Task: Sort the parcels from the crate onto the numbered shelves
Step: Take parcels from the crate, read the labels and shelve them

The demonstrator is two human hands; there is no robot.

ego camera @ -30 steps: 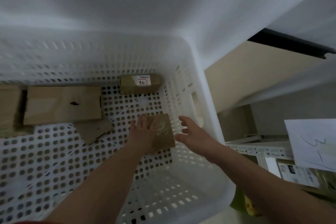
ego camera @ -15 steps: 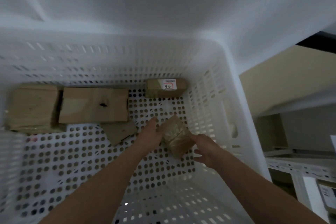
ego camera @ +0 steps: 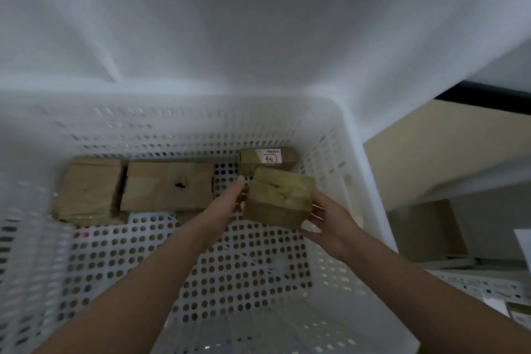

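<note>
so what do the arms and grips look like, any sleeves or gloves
The left grip and right grip are bare hands: no gloves or rings show. Both forearms are uncovered, with no sleeve, watch or band in view, though the picture is soft.

One white perforated crate (ego camera: 353, 181). Two hands, the left hand (ego camera: 230, 198) and the right hand (ego camera: 327, 218).

Four cardboard parcels can be counted for certain:
- One small parcel (ego camera: 278, 198) is gripped between the two hands.
- One labelled parcel (ego camera: 287, 156) lies just beyond the fingertips.
- Two lie to the left of the left hand, a long flat parcel (ego camera: 169, 185) nearest it and a squarer parcel (ego camera: 89, 190) beyond that.

A brown scrap (ego camera: 186, 214) beside the left wrist may be a fifth, though most of it is hidden. One white label (ego camera: 271, 156), on the parcel beyond the hands.
</note>
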